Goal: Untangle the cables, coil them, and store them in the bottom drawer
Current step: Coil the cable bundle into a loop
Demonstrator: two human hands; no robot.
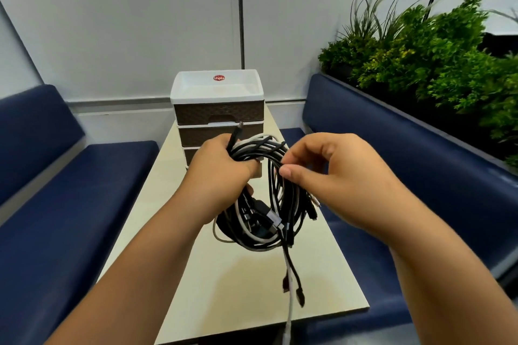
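Cables: my left hand [221, 173] holds the black and white cable bundle [269, 199] up over the counter [246, 283], in front of the drawer unit [218, 112].
Left grip: clenched around the top of the bundle, with one black plug end [238, 127] sticking up past my knuckles.
Right grip: my right hand [336, 176] pinches a black strand at the bundle's right side between thumb and fingertips.
Loose ends: several plugs [294, 286] hang below the loops, and a white lead [288, 314] trails down past the near edge of the counter.
Risk, knots: the loops look crossed over each other; if I pull this strand hard, I judge it could cinch the tangle tighter instead of freeing it.
Risk, snag: the dangling white lead could catch on the counter edge and drag the bundle as I lift or turn it.
Risk, drop: with only one hand bearing the weight, a slack left grip could let the loops spill.
Pose: both forearms reach forward, hands near each other at chest height, left palm away from me, right wrist bent inward.
Drawer: the lowest drawer is hidden behind my hands; I cannot tell whether it is open.
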